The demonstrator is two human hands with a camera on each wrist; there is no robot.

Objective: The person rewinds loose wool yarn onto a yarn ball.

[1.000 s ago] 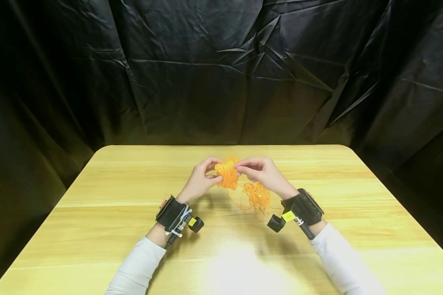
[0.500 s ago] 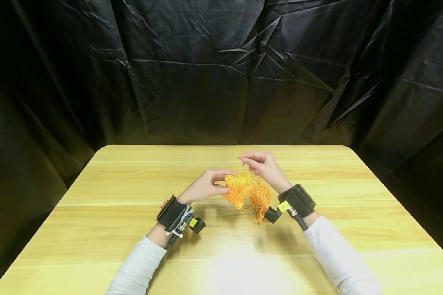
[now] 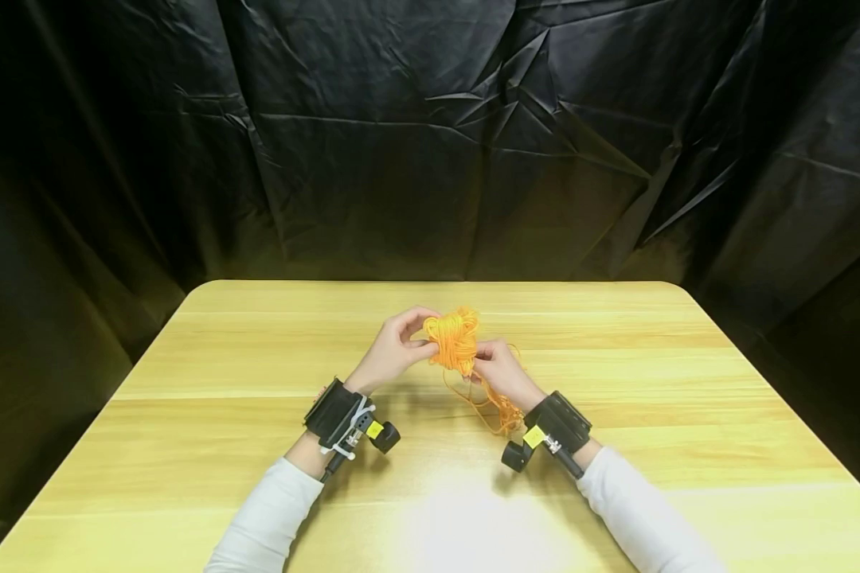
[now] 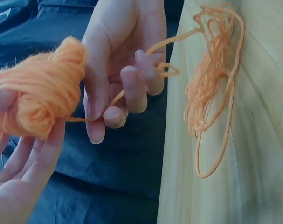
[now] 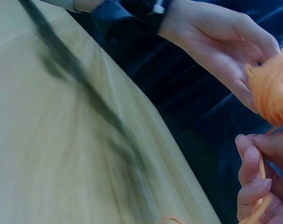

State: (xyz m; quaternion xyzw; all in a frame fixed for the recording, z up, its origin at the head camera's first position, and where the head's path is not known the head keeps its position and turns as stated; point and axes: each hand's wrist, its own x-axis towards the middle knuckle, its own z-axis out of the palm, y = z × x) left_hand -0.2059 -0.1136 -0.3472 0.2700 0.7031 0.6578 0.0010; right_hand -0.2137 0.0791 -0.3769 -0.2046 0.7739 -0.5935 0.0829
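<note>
An orange ball of yarn (image 3: 455,341), wound in crossing layers, is held above the table between the thumb and fingers of my left hand (image 3: 394,350). Just to its right and lower, my right hand (image 3: 505,372) pinches the strand of yarn (image 4: 77,120) that leaves the ball. In the left wrist view that strand runs through the right hand's curled fingers to a loose heap of yarn (image 4: 207,88) on the table. The head view shows this heap partly covered by the right hand and wrist. The right wrist view has the yarn ball (image 5: 274,91) cut off at its edge.
The pale wooden table (image 3: 186,446) has rounded far corners. Behind it hangs a black plastic sheet (image 3: 373,183). Black straps with small cameras sit on both wrists, the right camera (image 3: 517,455) low over the table.
My right hand rose above the ball with the strand, then came down to its lower right side. The left hand dipped with the ball, turned it and lifted it again.
</note>
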